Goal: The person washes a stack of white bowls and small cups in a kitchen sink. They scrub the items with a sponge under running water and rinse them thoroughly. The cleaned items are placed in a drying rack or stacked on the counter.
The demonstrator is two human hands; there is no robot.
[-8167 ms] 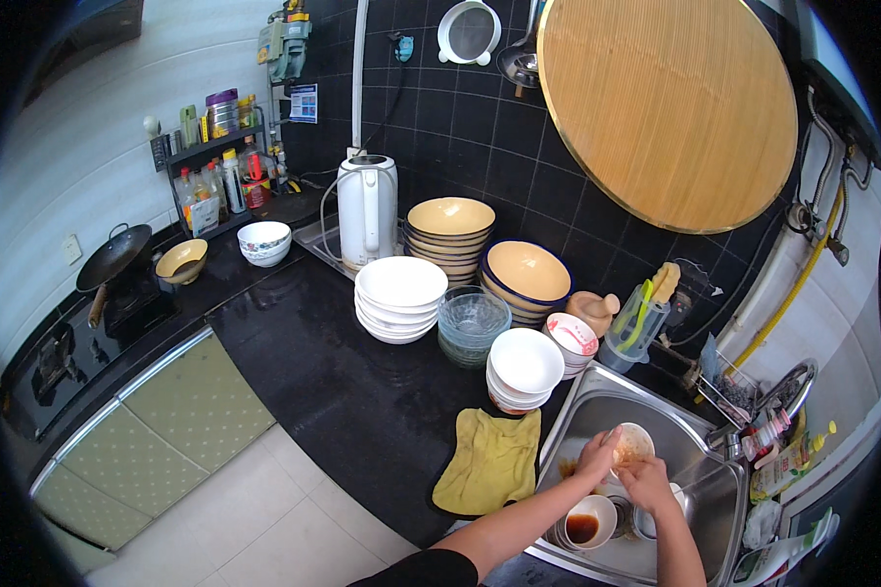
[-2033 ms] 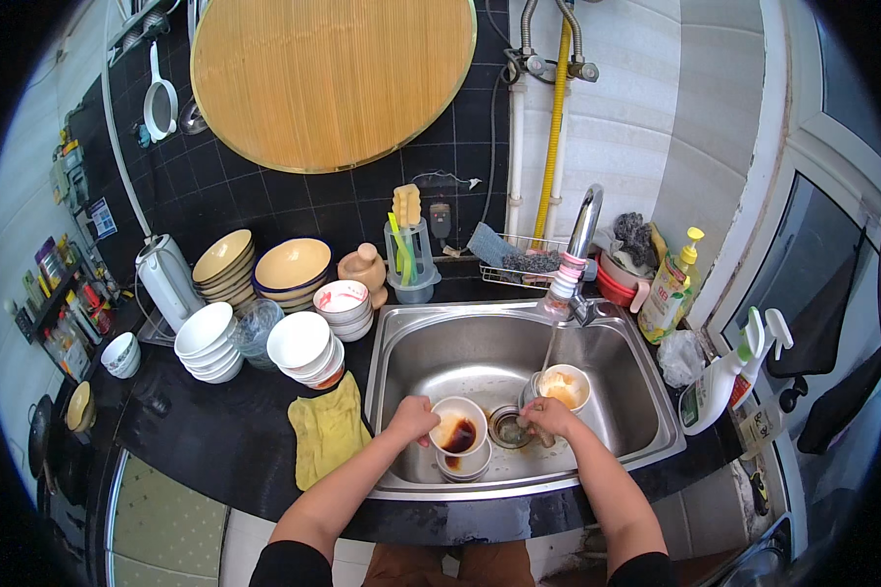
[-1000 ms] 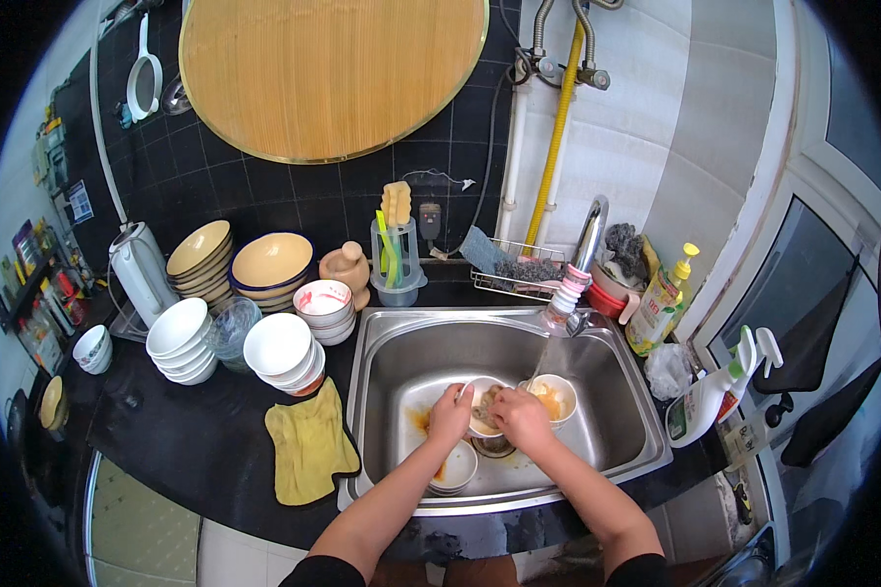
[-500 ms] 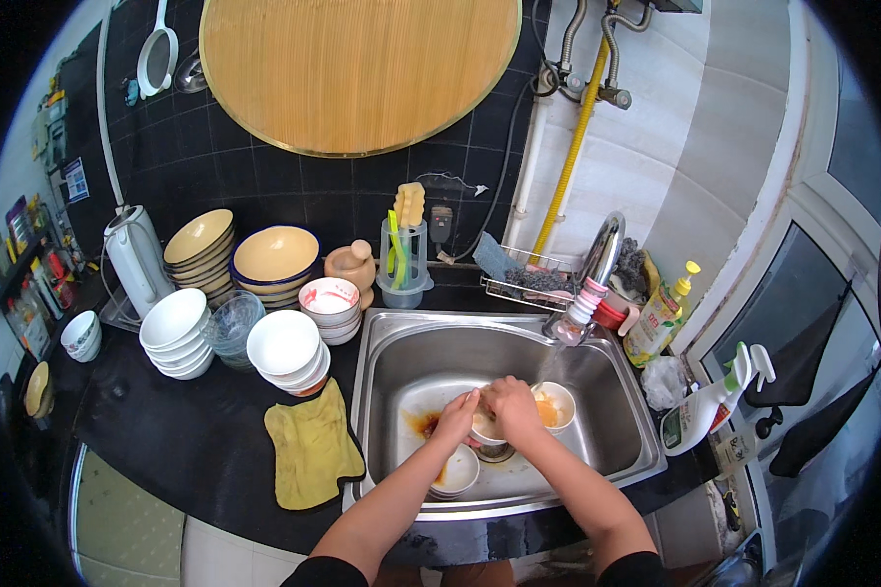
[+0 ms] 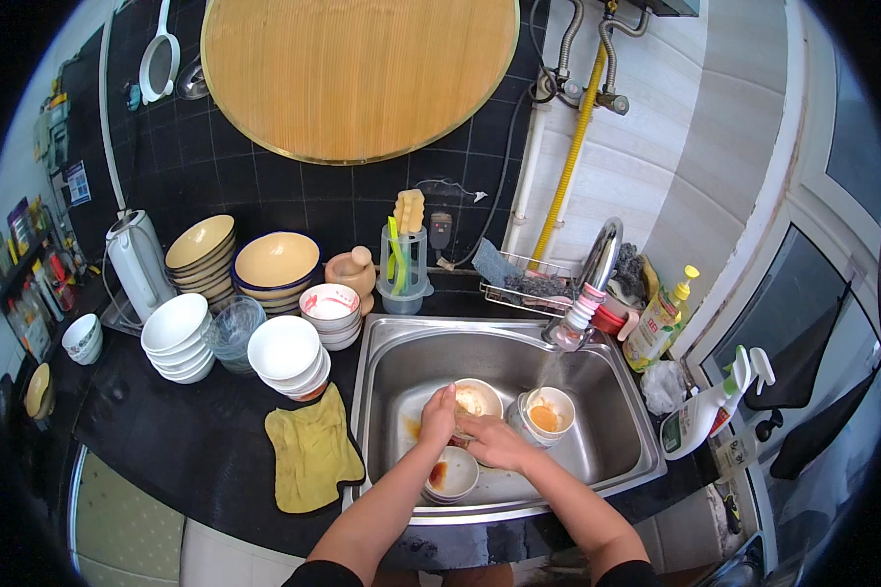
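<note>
Both my hands are down in the steel sink (image 5: 607, 367). My left hand (image 5: 438, 419) grips the near rim of a small white bowl (image 5: 478, 395) with pale food residue. My right hand (image 5: 491, 439) lies across the front of that same bowl, fingers curled against it. Just below them sits another white bowl (image 5: 450, 474) with red-brown sauce. To the right stands a white bowl (image 5: 548, 411) holding orange liquid, under water running from the tap (image 5: 587, 293).
A yellow cloth (image 5: 311, 452) lies on the black counter left of the sink. Stacks of white bowls (image 5: 286, 352) and yellow bowls (image 5: 274, 264), a kettle (image 5: 132, 262), a utensil holder (image 5: 403, 264), a dish-soap bottle (image 5: 656, 318) and a spray bottle (image 5: 715, 406) ring the sink.
My view swung from the left counter to above the sink. My hands left the two outer bowls and closed together on the middle bowl.
</note>
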